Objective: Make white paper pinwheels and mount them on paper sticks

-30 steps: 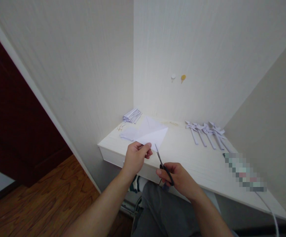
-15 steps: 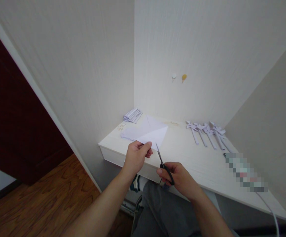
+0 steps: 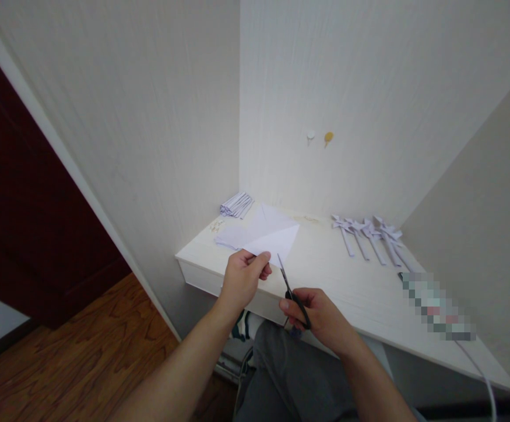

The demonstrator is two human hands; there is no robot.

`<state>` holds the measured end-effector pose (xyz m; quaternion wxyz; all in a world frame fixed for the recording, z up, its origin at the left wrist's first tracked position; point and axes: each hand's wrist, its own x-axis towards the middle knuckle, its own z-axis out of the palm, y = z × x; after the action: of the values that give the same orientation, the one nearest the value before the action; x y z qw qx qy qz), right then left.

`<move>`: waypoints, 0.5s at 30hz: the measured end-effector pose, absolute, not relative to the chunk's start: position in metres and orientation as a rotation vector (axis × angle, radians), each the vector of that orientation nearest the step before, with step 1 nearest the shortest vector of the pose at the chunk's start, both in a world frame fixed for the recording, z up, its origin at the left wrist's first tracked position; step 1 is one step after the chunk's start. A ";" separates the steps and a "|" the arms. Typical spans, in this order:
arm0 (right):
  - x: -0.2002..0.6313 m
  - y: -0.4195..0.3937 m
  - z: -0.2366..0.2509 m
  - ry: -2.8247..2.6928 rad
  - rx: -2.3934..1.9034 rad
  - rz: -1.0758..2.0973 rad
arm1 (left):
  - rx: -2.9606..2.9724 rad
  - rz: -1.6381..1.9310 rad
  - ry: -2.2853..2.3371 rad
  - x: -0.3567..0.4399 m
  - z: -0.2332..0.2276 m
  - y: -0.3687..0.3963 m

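Note:
My left hand (image 3: 242, 278) pinches the near corner of a folded white paper sheet (image 3: 269, 232) and holds it up over the front edge of a white desk (image 3: 325, 269). Black-handled scissors (image 3: 291, 292) are gripped in my right hand (image 3: 317, 316). Their blades point up and away, and the tips meet the lower edge of the paper just right of my left thumb.
A stack of paper strips (image 3: 236, 205) lies at the back left corner of the desk. Several folded paper pinwheels on strips (image 3: 369, 235) lie in a row at the right. A blurred-out object (image 3: 437, 305) and a white cable (image 3: 479, 369) sit near the right edge. Walls enclose the desk.
Almost nothing differs: both hands, the paper and the scissors stay nearly where they were, apart from a slight shift of the view.

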<state>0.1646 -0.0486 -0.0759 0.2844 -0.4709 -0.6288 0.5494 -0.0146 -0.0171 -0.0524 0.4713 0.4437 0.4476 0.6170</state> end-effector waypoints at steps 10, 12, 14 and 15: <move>0.163 -0.046 -0.076 -1.667 -1.273 1.467 | 1.112 1.506 1.093 -0.016 -0.055 -0.015; 0.163 -0.046 -0.076 -1.663 -1.272 1.471 | 1.124 1.503 1.093 -0.016 -0.055 -0.014; 0.164 -0.047 -0.077 -1.652 -1.262 1.481 | 1.137 1.505 1.100 -0.016 -0.054 -0.014; 0.164 -0.047 -0.077 -1.644 -1.256 1.486 | 1.142 1.508 1.105 -0.016 -0.053 -0.014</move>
<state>0.1640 -0.0469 -0.0770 0.2927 -0.4716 -0.6171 0.5578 -0.0160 -0.0140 -0.0530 0.4578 0.4636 0.4484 0.6119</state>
